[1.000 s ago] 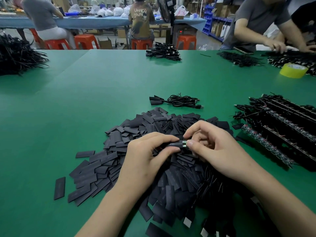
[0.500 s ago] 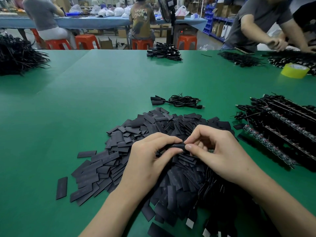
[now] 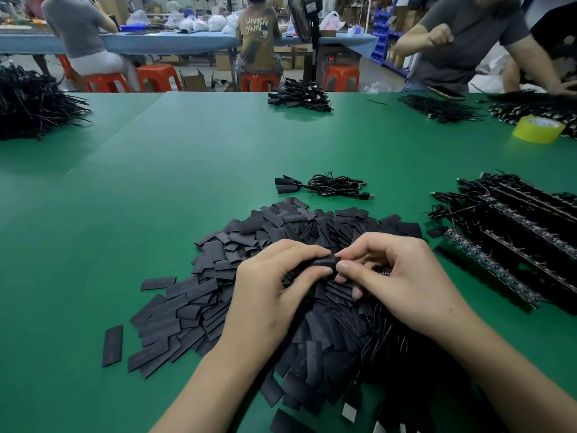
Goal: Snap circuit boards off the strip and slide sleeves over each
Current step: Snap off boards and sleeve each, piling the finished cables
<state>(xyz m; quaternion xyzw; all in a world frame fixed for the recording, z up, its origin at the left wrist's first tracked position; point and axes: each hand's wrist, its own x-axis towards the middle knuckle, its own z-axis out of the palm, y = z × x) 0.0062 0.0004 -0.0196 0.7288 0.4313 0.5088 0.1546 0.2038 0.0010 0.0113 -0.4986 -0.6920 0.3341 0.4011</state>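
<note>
Both hands meet over a big heap of flat black sleeves (image 3: 249, 232) on the green table (image 3: 187, 157). My left hand (image 3: 274, 289) pinches one black sleeve (image 3: 324, 262) between thumb and forefinger. My right hand (image 3: 396, 276) pinches the same sleeve's right end, fingers curled. The circuit board inside it is hidden. Strips of circuit boards (image 3: 512, 245) with wires lie in rows at the right.
Two finished cables (image 3: 327, 186) lie just beyond the heap. A cable pile (image 3: 298, 95) sits at the far edge and a wire bundle (image 3: 31, 98) at far left. A yellow tape roll (image 3: 538, 129) stands at the right, near a person (image 3: 468, 42) working.
The metal end of the board seen between my fingers a second ago is now covered by the sleeve. My hands have closed together. The person at the far right raised an arm.
</note>
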